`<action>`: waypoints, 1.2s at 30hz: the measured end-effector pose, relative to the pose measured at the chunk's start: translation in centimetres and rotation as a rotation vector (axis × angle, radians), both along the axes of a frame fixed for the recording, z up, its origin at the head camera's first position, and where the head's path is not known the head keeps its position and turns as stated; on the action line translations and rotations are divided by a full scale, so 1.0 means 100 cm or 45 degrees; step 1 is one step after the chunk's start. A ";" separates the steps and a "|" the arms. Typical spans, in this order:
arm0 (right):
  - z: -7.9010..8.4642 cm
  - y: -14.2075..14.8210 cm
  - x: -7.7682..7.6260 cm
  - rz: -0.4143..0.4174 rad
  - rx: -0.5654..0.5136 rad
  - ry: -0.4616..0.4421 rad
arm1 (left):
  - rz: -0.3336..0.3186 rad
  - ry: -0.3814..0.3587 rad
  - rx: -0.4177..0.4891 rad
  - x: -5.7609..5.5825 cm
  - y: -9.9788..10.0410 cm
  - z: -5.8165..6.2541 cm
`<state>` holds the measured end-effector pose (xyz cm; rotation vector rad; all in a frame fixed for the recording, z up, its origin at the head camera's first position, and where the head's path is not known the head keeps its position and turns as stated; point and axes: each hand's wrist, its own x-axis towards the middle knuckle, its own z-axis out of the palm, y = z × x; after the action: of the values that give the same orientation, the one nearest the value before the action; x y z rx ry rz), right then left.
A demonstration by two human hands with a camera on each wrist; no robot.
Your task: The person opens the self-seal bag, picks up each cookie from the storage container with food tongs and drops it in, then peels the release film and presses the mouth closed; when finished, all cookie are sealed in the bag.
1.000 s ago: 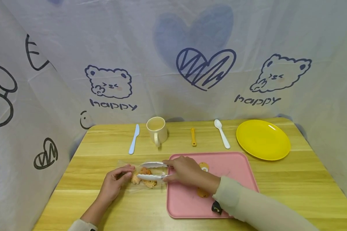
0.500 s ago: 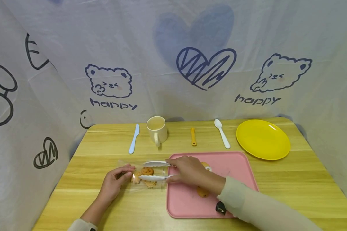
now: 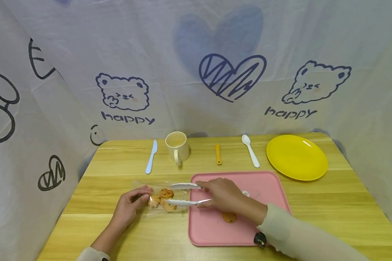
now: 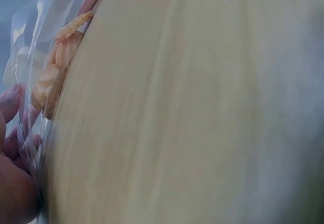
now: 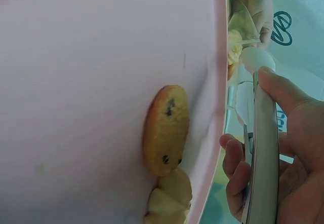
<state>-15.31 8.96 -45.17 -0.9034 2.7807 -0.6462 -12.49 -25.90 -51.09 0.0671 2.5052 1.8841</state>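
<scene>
My left hand [image 3: 127, 208] pinches the left end of a clear plastic bag [image 3: 144, 213] lying on the table. Several cookies [image 3: 166, 193] are inside it; the left wrist view shows the cookies [image 4: 66, 51] through the crinkled film beside my fingers [image 4: 12, 183]. In my right hand [image 3: 225, 195] are white-tipped tongs [image 3: 184, 186], their arms spread and nothing between them. Their tips reach over the bag's right end, close to the cookies. My right forearm passes over a pink tray [image 3: 209, 232]. On the tray a flat cookie with dark bits [image 5: 166, 130] lies against a paler one [image 5: 169, 198].
Along the back stand a cream mug [image 3: 177, 146], a light blue knife [image 3: 151, 156], a small yellow-orange handle-like piece [image 3: 218, 155] and a white spoon [image 3: 250, 150]. A yellow plate [image 3: 297, 157] lies at the back right. Printed cloth [image 3: 183, 72] encloses the table.
My right hand has drawn the tongs rightward, out from over the cookies. One cookie that was between the tong tips now lies in the bag with the others. My left hand stays still.
</scene>
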 end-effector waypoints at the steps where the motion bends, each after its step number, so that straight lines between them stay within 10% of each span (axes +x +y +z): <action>1: 0.000 0.002 0.001 0.001 0.000 0.000 | 0.000 -0.005 0.000 0.000 0.000 0.000; 36: -0.002 0.081 0.030 -0.211 -0.095 0.057 | -0.005 0.041 -0.009 -0.002 -0.002 -0.003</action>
<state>-12.33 17.05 -45.33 -0.7131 2.9117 -0.7678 -12.68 -26.10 -51.42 0.1026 2.5300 1.8884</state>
